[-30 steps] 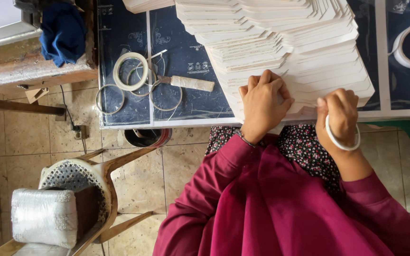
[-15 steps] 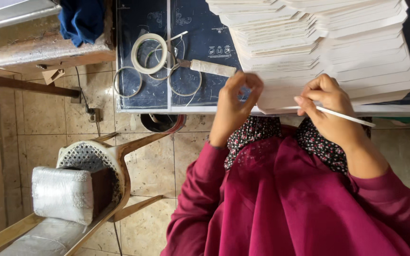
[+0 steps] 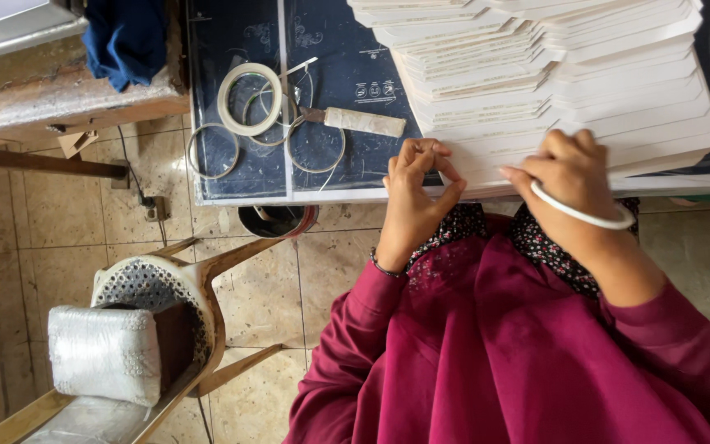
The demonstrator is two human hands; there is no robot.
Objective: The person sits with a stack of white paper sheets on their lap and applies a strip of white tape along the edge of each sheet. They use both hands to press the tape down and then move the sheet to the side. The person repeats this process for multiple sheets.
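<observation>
Beige floor tiles (image 3: 34, 238) fill the lower left of the view, and a dark blue table (image 3: 355, 66) with white strips across its top runs along the upper part. On the table lies a fanned stack of white cardboard sheets (image 3: 552, 74), spread in steps toward the near edge. The left hand (image 3: 417, 193) hovers at the near corner of that stack with fingertips pinched together, thumb meeting the first fingers; whether something thin is held between them cannot be told. The right hand (image 3: 569, 177) rests on the lowest sheets with its fingers curled over them, and a white ring (image 3: 581, 212) sits around its wrist like a bangle. Both arms wear magenta sleeves (image 3: 519, 353).

Farther left on the table are a roll of white tape (image 3: 248, 99), a few thin wire rings (image 3: 211, 152) and a tool with a pale wrapped handle (image 3: 363, 122). A blue cloth (image 3: 129, 37) hangs over a worn wooden bench (image 3: 51, 90). Below the table edge stands a dark round bin (image 3: 277, 220), and near it a wooden chair (image 3: 182, 288) carries a white wrapped bundle (image 3: 104, 353).
</observation>
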